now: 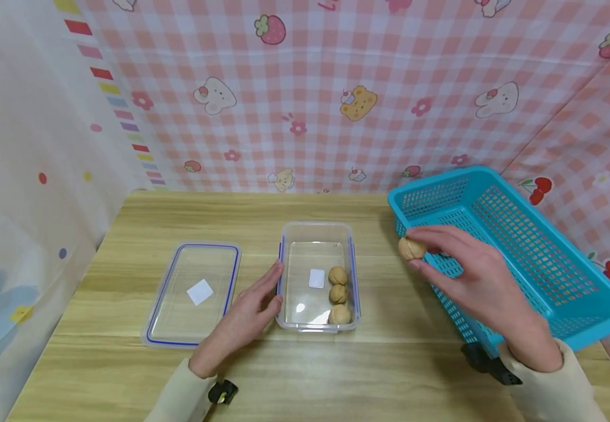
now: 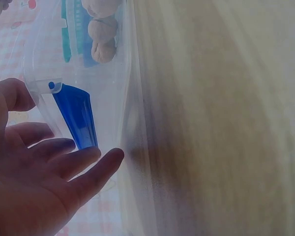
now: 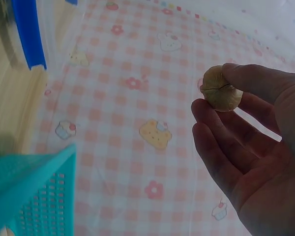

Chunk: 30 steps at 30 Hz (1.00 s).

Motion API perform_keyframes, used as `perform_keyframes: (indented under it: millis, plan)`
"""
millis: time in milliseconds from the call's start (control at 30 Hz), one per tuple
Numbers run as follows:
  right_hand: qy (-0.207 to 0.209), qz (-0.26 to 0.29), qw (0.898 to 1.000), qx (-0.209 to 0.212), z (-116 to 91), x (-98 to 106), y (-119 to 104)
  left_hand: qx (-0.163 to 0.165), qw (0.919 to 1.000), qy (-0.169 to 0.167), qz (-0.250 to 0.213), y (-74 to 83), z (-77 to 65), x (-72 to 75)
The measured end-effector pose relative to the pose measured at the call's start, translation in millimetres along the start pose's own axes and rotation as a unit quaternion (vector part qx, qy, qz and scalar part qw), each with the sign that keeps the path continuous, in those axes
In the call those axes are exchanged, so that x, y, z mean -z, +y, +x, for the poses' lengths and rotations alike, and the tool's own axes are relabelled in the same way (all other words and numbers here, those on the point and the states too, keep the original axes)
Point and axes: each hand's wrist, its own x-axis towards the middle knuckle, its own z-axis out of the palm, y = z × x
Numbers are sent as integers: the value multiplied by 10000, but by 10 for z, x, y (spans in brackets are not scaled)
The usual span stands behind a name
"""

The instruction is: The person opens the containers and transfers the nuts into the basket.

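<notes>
Between thumb and fingertips my right hand [image 1: 476, 278] pinches a walnut [image 1: 412, 248], held in the air by the basket's left rim; the right wrist view shows the same walnut [image 3: 220, 89] with its seam toward the camera. My left hand [image 1: 247, 310] touches the left wall of a clear plastic box [image 1: 305, 252], its fingers fairly straight. In the left wrist view the fingers [image 2: 83, 162] lie beside the box's blue clasp [image 2: 77, 115]. Three walnuts [image 1: 339, 293] stand in a row along the box's right inner side.
A turquoise perforated basket [image 1: 542, 228] fills the right of the wooden table [image 1: 336, 375]. The box's clear lid [image 1: 191, 322], edged with a blue seal and bearing a white label [image 1: 200, 292], lies left of the box. A checked cloth [image 1: 315, 129] hangs behind the table.
</notes>
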Motion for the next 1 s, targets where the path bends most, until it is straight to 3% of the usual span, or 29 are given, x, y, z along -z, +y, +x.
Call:
perform_keyframes:
  millis: [600, 1000]
  plan:
    - [7, -38, 9994, -343, -77, 302, 333, -155, 9999, 53, 28, -19, 3, -8]
    - [3, -108, 9922, -1245, -148, 430, 620, -136, 9999, 31, 5, -11, 3, 2]
